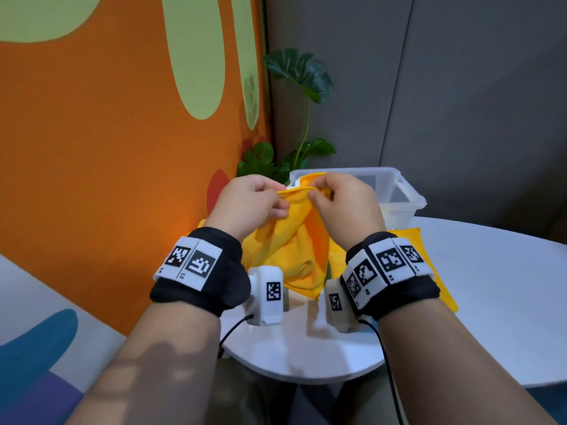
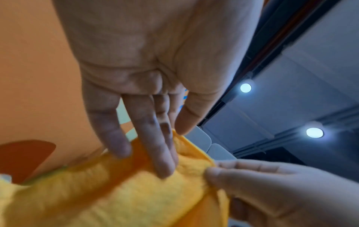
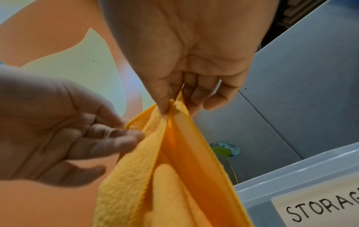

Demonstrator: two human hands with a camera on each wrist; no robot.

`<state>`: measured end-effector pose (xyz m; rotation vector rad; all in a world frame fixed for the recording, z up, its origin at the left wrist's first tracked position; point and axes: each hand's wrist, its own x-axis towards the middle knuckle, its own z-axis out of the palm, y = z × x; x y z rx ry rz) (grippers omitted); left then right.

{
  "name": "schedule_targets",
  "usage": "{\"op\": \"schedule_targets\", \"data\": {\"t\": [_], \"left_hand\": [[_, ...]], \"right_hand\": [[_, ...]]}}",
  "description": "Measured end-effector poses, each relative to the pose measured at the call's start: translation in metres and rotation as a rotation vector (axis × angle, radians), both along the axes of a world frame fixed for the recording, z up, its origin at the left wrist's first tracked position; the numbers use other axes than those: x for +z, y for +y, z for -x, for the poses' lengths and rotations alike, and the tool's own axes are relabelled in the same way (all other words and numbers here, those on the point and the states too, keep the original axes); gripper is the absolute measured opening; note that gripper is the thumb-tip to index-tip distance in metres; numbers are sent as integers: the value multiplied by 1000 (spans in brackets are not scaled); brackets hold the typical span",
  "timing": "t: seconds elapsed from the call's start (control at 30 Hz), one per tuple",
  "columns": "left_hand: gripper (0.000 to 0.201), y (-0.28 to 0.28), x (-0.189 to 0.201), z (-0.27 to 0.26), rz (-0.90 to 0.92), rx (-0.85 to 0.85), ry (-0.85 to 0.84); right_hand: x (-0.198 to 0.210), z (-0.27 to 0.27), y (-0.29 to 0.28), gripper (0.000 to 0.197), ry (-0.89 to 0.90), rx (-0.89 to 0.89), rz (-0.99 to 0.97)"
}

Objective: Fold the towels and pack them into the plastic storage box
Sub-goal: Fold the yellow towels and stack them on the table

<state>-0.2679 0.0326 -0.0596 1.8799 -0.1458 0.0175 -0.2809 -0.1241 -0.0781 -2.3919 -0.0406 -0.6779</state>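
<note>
I hold a yellow towel (image 1: 288,240) up in the air above the white table (image 1: 491,286), and its body hangs down crumpled. My right hand (image 1: 316,194) pinches the top hem between thumb and fingers, plain in the right wrist view (image 3: 170,106). Close beside it my left hand (image 1: 277,200) pinches the same hem with thumb and forefinger (image 3: 134,129), its other fingers nearly straight along the cloth (image 2: 161,161). The clear plastic storage box (image 1: 405,200) stands just behind the towel, with what looks like yellow cloth at its left end. A second yellow towel (image 1: 429,271) lies flat on the table under my right wrist.
The box bears a handwritten "STORAGE" label (image 3: 320,210). A leafy plant (image 1: 300,118) stands behind the box in the corner. An orange patterned wall (image 1: 107,164) runs close along the left. The table's near rim (image 1: 306,372) curves just below my wrists.
</note>
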Motion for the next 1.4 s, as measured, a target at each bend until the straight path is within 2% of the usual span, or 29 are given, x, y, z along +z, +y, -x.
{"op": "schedule_targets", "data": {"t": [0.17, 0.3, 0.47, 0.53, 0.6, 0.67, 0.83, 0.9, 1.03, 1.23, 1.3, 1.4], "left_hand": [[20, 2, -12, 2, -352, -170, 31], [22, 1, -17, -2, -448, -187, 75], [11, 10, -24, -4, -704, -226, 181], [9, 14, -24, -6, -694, -203, 174], [18, 19, -21, -10, -670, -129, 80], [25, 25, -14, -13, -643, 6, -90], [15, 29, 12, -10, -506, 336, -499], [16, 27, 22, -7, -444, 402, -653], [16, 23, 36, -1, -318, 486, -913], [18, 20, 46, 8, -73, 498, -1027], [21, 20, 49, 10, -17, 507, -1040], [24, 22, 50, 10, -53, 561, -1039]], "right_hand": [[3, 3, 0, 15, -133, 10, -74], [0, 5, 2, 14, -220, 46, -103], [7, 4, -6, 15, -363, -4, -204], [10, 3, -9, 15, -360, -34, -198], [9, 2, -12, 15, -326, -78, -196], [8, 2, -15, 15, -282, -130, -198], [13, 3, -22, 17, -208, -203, -155], [18, 4, -20, 16, -241, -209, -164], [32, 5, -18, 15, -478, -218, -176], [49, 11, -8, 14, -763, -120, -310], [51, 12, -6, 14, -803, -100, -301], [52, 13, -4, 14, -783, -65, -291]]}}
